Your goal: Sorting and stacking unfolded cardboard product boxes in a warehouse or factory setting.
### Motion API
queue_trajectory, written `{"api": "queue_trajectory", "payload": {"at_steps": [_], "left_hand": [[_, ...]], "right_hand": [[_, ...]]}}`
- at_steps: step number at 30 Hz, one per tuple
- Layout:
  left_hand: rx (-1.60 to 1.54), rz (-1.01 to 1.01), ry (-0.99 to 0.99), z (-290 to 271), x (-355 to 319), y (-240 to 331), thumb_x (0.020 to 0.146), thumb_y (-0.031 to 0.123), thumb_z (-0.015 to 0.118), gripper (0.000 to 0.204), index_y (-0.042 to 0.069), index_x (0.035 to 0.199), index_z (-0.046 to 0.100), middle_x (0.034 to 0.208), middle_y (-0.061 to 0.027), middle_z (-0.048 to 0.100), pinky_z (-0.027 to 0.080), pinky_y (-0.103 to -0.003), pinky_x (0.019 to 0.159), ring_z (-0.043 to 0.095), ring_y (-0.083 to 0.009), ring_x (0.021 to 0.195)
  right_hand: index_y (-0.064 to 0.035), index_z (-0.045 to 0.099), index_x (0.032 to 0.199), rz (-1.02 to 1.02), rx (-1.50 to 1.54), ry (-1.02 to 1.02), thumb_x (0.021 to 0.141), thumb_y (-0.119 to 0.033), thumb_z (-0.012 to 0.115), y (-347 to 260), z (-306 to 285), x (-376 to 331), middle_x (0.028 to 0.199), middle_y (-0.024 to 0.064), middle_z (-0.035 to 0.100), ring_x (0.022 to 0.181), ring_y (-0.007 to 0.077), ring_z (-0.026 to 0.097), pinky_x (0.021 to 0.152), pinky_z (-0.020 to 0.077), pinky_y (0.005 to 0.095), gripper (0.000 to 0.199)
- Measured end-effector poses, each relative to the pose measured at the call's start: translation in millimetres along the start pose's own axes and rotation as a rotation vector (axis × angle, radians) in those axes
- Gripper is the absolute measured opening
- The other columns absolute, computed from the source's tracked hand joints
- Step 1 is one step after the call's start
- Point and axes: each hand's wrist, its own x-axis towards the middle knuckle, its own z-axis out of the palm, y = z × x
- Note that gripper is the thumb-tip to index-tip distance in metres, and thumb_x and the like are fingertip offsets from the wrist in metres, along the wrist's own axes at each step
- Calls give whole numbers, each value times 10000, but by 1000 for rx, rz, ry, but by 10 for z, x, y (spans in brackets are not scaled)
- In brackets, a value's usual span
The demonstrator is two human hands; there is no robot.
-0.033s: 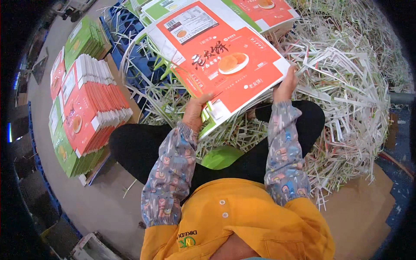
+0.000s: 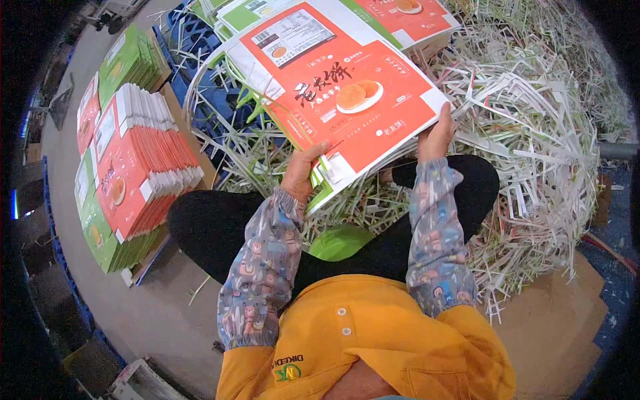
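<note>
I see a big, messy heap of thin paper strips [image 2: 527, 153] filling the right side and upper right of the frame. At the bottom middle is the person's yellow top [image 2: 380, 320]. The red pack of flat card sheets [image 2: 383, 63] is in the upper middle, tipped at a slant, with its near corner low and to the left. I see piles of red and green card [image 2: 143, 177] on the left side, with more card [image 2: 420, 23] at the top, behind the pack. Black trousers [image 2: 217, 227] cover the bent legs, and grey patterned sleeves [image 2: 260, 267] cover both arms.

The left hand [image 2: 299, 177] holds the pack's near left corner. Its thumb [image 2: 319, 151] presses on top, and I cannot see all its other fingers, as the sheets hide them. The right hand [image 2: 437, 137] holds the pack's near right corner, with the edge pinched, but I cannot tell how the fingers underneath are bent.

Between the legs I see something bright green [image 2: 341, 243]. Smallest of all are two white buttons [image 2: 342, 311] on the top.
</note>
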Motion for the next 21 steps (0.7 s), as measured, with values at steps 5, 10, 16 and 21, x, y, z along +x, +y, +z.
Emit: {"api": "queue_trajectory", "payload": {"at_steps": [5,10,16,21], "left_hand": [[-46,42,-15,66,43,-36,708,61,625,391,-28,1057,472,966,-113,582,506,-315,713,596,-205,810],[-65,48,-4,182,55,-40,714,64,617,386,-27,1060,472,965,-118,582,508,-316,706,597,-205,806],[-183,84,-11,279,21,-25,718,52,601,407,-21,1090,449,989,-134,570,511,-324,717,597,-213,813],[-223,151,-37,343,-20,8,746,73,568,351,-26,1067,468,976,-138,580,507,-342,749,600,-231,827]], "right_hand": [[-59,491,899,276,-132,-220,856,-251,488,-106,79,-839,810,18,562,712,107,559,623,483,274,197],[-88,467,810,310,-101,-391,852,-219,503,-140,25,-904,749,0,559,687,96,558,628,497,274,142],[-86,492,850,374,131,-311,836,-211,529,-225,151,-953,820,22,580,717,121,565,648,478,274,131],[-76,495,917,452,268,-317,865,-220,460,-195,95,-980,982,45,574,906,173,560,775,464,326,158]]}}
